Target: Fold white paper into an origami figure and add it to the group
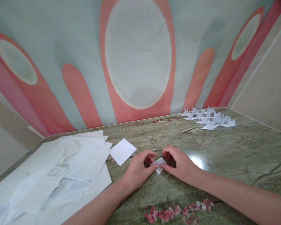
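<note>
A small folded piece of white paper (pixel 159 170) lies at the middle of the table, with a diamond outline. My left hand (pixel 140 167) grips its left side, thumb on top and fingers curled behind. From the other side my right hand (pixel 181 165) holds it in the same way, the thumb pressing near the middle. The two thumb tips almost meet over the paper. Parts of its left and right corners are hidden by the fingers. Left of my left hand lies a flat white paper square (pixel 123 152), turned cornerwise.
A broad loose pile of white sheets (pixel 84 162), some printed, covers the table's left side. Several folded paper cranes (pixel 216 120) stand at the back right. The wood-patterned table (pixel 243 150) has pink flower prints (pixel 168 214) near its front and meets a patterned wall covering (pixel 138 114) behind.
</note>
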Demonstrator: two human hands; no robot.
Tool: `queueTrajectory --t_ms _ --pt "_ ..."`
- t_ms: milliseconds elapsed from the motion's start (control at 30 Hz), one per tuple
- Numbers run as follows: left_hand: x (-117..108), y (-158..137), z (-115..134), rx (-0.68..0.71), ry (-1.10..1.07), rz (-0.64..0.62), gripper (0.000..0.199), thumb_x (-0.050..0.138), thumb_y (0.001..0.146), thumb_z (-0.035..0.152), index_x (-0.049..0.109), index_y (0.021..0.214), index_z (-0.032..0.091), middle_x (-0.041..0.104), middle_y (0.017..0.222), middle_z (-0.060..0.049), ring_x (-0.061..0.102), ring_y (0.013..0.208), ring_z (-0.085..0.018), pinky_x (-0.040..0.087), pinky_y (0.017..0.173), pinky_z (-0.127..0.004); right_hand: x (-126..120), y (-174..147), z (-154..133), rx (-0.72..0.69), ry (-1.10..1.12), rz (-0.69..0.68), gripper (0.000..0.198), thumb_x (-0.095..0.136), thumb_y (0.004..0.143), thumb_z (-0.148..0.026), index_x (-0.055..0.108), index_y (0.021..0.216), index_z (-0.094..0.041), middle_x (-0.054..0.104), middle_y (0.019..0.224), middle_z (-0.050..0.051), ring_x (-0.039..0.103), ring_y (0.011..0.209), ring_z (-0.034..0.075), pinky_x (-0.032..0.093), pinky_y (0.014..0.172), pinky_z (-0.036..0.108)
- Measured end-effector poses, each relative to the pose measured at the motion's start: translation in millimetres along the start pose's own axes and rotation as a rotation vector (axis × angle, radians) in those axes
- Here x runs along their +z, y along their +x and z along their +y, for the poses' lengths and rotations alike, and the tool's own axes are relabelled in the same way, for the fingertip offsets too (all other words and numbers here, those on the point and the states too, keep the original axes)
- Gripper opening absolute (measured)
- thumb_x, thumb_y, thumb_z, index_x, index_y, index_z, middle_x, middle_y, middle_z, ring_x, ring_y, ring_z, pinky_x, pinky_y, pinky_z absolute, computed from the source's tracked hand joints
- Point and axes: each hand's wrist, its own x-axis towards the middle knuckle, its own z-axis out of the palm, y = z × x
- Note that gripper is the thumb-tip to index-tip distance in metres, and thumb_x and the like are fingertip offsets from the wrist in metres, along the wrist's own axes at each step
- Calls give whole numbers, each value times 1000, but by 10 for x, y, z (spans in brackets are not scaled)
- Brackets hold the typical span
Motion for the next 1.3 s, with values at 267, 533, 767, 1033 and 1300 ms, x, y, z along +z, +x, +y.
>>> queueTrajectory --t_ms 267,533,767,1033,1300 --pt "-19 -45 52 238 105 89 7 55 80 14 61 81 18 56 79 -2 54 78 -15 42 71 -26 -37 -11 -4 -290 -57 56 12 54 85 -23 56 74 -18 54 70 0 49 69 13 34 65 27" --pt "12 -104 54 411 280 69 18 55 79 13 57 95 22 57 95 -3 52 90 -17 39 79 -31 -44 -19 19 -499 -297 166 14 52 83 -16 57 71 -18 56 69 1 45 69 15 31 64 29" --pt "-6 -92 51 355 384 38 11 52 78 10 56 83 19 59 85 -3 53 83 -18 39 74 -31 -26 -8 44 -536 -493 81 21 47 86 -16 54 67 -17 54 68 2 43 68 16 29 64 31" --pt "-17 -80 51 263 458 -80 13 51 76 9 56 83 19 58 83 -3 52 83 -18 40 74 -30 -75 0 -13 -497 -490 -125 19 44 88 -18 57 75 -18 55 74 4 46 72 18 32 65 32" --pt "-61 -81 102 286 451 -127 9 51 84 23 57 79 18 59 84 -4 53 82 -18 41 73 -28 -141 -5 -17 -302 -200 -217 9 53 84 -23 59 78 -19 55 77 3 50 76 17 38 71 31"
